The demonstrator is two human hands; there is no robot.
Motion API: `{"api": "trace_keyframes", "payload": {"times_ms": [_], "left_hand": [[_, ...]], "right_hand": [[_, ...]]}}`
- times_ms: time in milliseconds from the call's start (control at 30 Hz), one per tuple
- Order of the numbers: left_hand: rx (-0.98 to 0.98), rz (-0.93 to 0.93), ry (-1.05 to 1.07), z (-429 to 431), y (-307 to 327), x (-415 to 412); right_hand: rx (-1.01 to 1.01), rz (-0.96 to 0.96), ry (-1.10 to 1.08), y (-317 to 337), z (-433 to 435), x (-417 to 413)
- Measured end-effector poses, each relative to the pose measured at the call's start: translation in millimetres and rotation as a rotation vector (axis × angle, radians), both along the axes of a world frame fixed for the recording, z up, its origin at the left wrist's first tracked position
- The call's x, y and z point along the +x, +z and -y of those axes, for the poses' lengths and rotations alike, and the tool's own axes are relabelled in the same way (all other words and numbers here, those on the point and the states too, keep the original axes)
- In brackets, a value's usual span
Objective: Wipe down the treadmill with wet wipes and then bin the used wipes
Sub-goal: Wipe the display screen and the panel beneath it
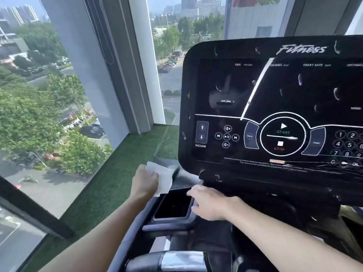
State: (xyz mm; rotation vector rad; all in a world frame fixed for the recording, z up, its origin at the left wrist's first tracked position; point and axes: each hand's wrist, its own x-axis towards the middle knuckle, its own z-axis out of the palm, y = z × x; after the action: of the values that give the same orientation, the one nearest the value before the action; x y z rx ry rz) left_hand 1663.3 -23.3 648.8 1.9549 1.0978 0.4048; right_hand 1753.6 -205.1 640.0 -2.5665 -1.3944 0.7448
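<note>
One white wipe (164, 176) is gripped in the clenched fingers (151, 174) of the left hand (144, 182) and pressed to the treadmill (255, 181) ledge just below the console (294, 91), apparently to rub that corner, while the right hand (209, 205) is laid slack-fingered on the tray (169, 218) rim, seemingly for steadying.

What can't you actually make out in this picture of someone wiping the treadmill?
Head view: the console is cut off on its right side by the frame edge, number pad included.
The small print under the buttons is blurred and unreadable.
The left hand holds the wipe, which hides its fingers.
The tray beside the right hand is too dark to see inside.
No bin is in view.
</note>
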Motion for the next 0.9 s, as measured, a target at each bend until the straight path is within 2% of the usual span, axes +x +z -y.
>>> {"api": "trace_keyframes", "payload": {"times_ms": [200,400,467,533,700,833,900], "left_hand": [[0.096,-0.004,-0.121,-19.6,-24.4,50.2],[0.239,-0.045,-0.549,-18.8,-70.8,57.2],[0.346,-0.01,-0.738,-17.9,-91.6,53.0],[0.459,-0.057,-0.862,-23.9,-117.6,48.8],[0.634,-0.212,-1.023,-31.0,-124.6,38.1],[0.521,-0.3,-0.946,-22.3,-116.6,57.0],[0.616,-0.274,-0.951,-22.5,-120.3,58.8]], "right_hand": [[-0.038,0.217,0.145,-27.5,-8.0,7.6],[-0.163,0.351,0.193,-49.4,-7.1,0.8],[-0.167,0.351,0.186,-53.1,-5.5,-0.1],[-0.156,0.329,0.175,-52.3,-4.2,0.0],[-0.184,0.263,0.186,-44.0,0.1,-2.1],[-0.177,0.309,0.189,-52.4,0.3,-1.0],[-0.131,0.361,0.184,-57.0,0.9,-1.3]]}}
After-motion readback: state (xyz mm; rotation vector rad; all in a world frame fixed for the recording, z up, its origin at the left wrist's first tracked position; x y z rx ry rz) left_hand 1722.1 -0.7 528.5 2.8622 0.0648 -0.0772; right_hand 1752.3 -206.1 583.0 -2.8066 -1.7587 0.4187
